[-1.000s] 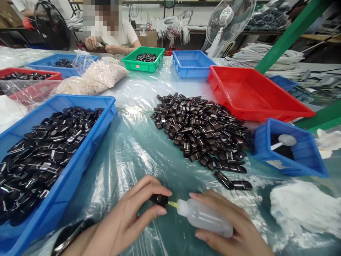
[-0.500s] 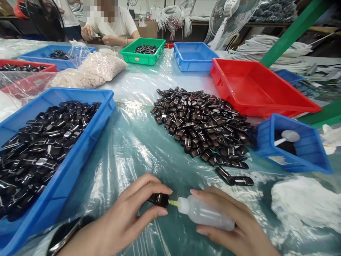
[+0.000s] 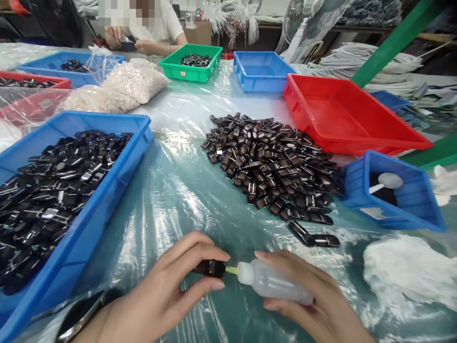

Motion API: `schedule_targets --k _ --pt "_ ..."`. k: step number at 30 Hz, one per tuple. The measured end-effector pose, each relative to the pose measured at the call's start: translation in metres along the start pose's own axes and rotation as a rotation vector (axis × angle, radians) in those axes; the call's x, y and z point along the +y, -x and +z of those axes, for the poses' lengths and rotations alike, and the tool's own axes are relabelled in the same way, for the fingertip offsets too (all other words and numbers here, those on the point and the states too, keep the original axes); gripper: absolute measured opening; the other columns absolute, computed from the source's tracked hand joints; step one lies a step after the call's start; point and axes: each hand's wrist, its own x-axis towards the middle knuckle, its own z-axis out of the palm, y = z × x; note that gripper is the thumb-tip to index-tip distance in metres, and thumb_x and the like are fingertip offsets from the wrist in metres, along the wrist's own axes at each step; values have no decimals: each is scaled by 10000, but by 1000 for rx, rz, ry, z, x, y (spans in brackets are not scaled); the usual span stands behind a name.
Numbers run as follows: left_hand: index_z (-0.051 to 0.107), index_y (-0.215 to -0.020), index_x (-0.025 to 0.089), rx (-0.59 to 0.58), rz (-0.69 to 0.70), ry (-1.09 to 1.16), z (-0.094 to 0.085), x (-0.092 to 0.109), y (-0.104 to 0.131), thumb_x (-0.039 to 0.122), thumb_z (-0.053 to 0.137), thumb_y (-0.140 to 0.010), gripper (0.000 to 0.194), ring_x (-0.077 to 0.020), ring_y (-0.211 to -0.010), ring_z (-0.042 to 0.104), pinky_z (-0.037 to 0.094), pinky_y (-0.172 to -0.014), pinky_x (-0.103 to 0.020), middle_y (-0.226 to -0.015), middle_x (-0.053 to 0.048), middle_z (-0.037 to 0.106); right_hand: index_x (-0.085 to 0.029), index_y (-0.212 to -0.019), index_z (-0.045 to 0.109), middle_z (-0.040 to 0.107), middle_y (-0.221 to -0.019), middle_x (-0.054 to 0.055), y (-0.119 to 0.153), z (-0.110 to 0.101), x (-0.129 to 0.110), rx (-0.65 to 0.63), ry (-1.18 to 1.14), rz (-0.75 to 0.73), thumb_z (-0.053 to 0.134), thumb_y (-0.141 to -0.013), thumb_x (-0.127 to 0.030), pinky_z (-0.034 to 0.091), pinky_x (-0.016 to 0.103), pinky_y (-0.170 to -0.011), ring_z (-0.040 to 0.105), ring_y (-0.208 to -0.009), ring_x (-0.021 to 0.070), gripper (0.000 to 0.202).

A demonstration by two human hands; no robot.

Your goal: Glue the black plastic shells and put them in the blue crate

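Holding a small black piece (image 3: 213,268) up to a squeeze bottle (image 3: 280,283)

Left hand (image 3: 173,281): thumb and fingers closed on the piece, its far end facing right. Right hand (image 3: 310,288): wrapped round the bottle, which lies nearly level, yellow tip (image 3: 232,270) right at the piece's end. Cannot tell if they touch, nor whether any liquid is out.

Both sit low over the table (image 3: 171,190), plastic-covered, between the full blue tray (image 3: 119,174) on my left and a crumpled white cloth (image 3: 407,269) on my right. The heap of like pieces (image 3: 271,164) lies beyond my hands, a red tray (image 3: 342,114) behind it.

Risks, my judgement: squeezing too hard could flood the end and wet my fingertips. A slight wrist drift would put the thin tip off its spot, smearing the glossy side. Pushing in could bend it. With wet fingers, the smooth piece might slip or twist.
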Motion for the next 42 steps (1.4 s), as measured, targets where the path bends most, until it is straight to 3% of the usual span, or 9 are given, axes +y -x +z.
schedule_targets --k 16,21,25,30,34,39,42 --pt "502 -1171 342 -19 -29 6 -1 1 1 192 514 -970 251 -174 -944 578 479 -770 -252 -1043 -4 545 -386 -1269 551 687 -937 -10 -1 -2 1 9 74 -38 695 -834 -282 559 199 -599 683 -736 146 470" --pt "504 -1189 372 60 -7 -6 4 -4 0 217 526 -967 272 -182 -942 605 499 -743 -248 -1056 9 614 -385 -1273 542 681 -964 -9 -1 -1 1 29 70 -48 680 -847 -319 555 189 -601 682 -784 148 452" --pt "489 -1231 407 79 -44 -35 6 -7 2 284 529 -966 295 -166 -818 626 510 -705 -245 -998 29 657 -387 -1282 532 667 -958 1 -1 -1 2 10 83 -42 688 -841 -314 553 194 -599 681 -770 148 473" --pt "515 -1254 406 65 -142 -47 4 -2 4 353 487 -971 290 -208 -957 600 511 -751 -269 -1098 -5 608 -398 -1276 540 667 -974 14 1 -1 1 28 113 -23 683 -839 -293 561 219 -611 686 -791 172 472" --pt "513 -1298 380 71 -121 0 3 1 4 306 353 -1011 337 -213 -960 577 501 -793 -288 -1080 -35 559 -406 -1243 564 668 -936 3 1 1 0 77 74 7 672 -847 -329 548 200 -558 678 -751 168 418" --pt "480 -1308 419 128 -105 -25 5 -4 5 279 400 -1001 347 -220 -1097 509 454 -885 -271 -1190 -26 478 -389 -1278 526 654 -966 5 0 0 1 41 69 -28 640 -874 -295 549 190 -574 672 -771 157 430" --pt "470 -1310 428 138 -101 -26 6 -5 5 271 412 -997 355 -216 -1090 510 460 -862 -255 -1197 -20 471 -388 -1271 534 650 -984 7 0 0 1 51 70 -26 638 -877 -299 544 189 -565 676 -802 162 417"
